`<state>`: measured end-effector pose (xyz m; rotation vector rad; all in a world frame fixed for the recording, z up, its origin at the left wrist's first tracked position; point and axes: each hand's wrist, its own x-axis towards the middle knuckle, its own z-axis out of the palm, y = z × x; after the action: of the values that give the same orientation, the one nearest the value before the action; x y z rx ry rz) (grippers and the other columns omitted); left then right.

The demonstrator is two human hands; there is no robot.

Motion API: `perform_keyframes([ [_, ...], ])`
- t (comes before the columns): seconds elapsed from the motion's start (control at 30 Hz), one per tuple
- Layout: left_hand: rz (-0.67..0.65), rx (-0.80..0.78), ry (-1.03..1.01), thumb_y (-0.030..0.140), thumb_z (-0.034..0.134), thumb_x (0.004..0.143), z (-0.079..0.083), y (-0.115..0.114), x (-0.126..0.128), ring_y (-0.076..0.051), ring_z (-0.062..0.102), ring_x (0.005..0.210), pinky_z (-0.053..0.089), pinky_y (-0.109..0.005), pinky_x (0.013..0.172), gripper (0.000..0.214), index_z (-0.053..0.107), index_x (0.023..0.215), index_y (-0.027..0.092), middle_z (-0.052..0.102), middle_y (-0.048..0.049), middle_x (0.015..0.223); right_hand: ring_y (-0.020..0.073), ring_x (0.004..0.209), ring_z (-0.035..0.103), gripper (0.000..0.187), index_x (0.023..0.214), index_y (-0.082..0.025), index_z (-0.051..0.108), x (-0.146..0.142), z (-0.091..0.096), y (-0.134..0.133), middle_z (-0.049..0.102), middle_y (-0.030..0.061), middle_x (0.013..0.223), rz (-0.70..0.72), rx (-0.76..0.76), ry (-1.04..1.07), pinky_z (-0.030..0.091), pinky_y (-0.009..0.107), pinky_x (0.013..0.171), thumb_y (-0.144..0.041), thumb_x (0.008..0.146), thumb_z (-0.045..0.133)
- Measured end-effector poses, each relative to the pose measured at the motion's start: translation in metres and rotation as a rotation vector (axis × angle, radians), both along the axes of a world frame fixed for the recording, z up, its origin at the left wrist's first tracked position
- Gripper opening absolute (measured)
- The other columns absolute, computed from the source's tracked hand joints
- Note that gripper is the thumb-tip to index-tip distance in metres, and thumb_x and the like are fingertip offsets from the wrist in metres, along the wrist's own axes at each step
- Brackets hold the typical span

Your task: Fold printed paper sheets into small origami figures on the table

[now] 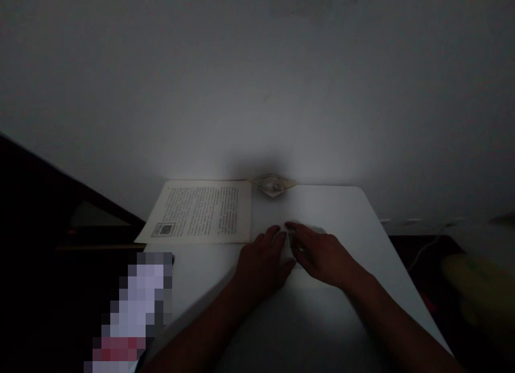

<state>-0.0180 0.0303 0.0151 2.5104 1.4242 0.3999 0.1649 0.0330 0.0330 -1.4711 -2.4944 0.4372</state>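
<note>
Both my hands rest close together on a white table in dim light. My left hand lies palm down with its fingers stretched forward. My right hand lies beside it, fingers pointing left toward the left hand's fingertips. Between the fingertips lies a small white piece of paper, pressed flat; both hands touch it. The paper blends into the table and its outline is hard to see.
A printed page lies at the table's back left. A small folded paper shape sits against the wall behind the hands. A blurred-out object stands at the left edge. Cables run along the floor at right.
</note>
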Motion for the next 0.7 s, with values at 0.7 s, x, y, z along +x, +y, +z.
perform_keyframes([
  [0.7, -0.123, 0.208, -0.409, 0.024, 0.06, 0.08, -0.001, 0.002, -0.006, -0.025, 0.05, 0.109, 0.039, -0.043, 0.094, 0.026, 0.06, 0.106, 0.019, 0.056, -0.0103, 0.117, 0.011, 0.068, 0.057, 0.03, 0.06, -0.019, 0.048, 0.022, -0.028, 0.014, 0.065, -0.0011, 0.075, -0.458, -0.397, 1.275, 0.044, 0.024, 0.064, -0.019, 0.065, 0.077],
])
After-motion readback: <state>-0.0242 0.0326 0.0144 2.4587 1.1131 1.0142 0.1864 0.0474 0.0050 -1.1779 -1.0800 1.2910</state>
